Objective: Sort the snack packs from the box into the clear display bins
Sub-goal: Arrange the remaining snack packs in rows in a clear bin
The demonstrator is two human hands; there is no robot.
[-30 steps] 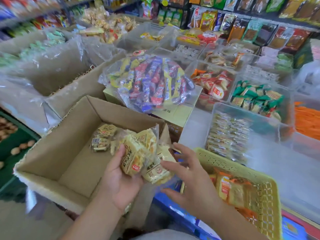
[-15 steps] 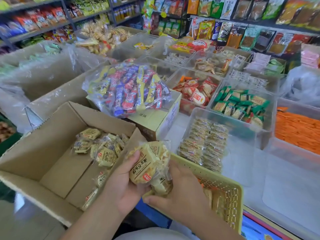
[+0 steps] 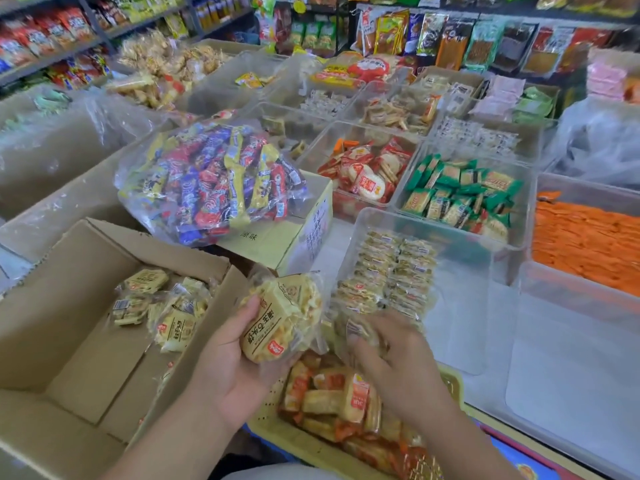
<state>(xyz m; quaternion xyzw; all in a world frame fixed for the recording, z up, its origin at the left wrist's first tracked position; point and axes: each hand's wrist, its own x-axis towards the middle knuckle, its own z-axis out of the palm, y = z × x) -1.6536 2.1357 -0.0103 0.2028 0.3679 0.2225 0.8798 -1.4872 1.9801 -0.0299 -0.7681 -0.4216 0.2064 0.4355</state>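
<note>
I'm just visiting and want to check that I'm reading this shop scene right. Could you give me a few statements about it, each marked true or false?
1. The left hand grips a yellow snack pack. True.
2. The cardboard box is empty. False: several yellow packs lie in it.
3. The bag of mixed-colour bars lies on top of a carton. True.
4. The yellow basket below the hands holds green-wrapped packs. False: it holds orange packs; the green-wrapped packs are in a clear bin farther back.
</note>
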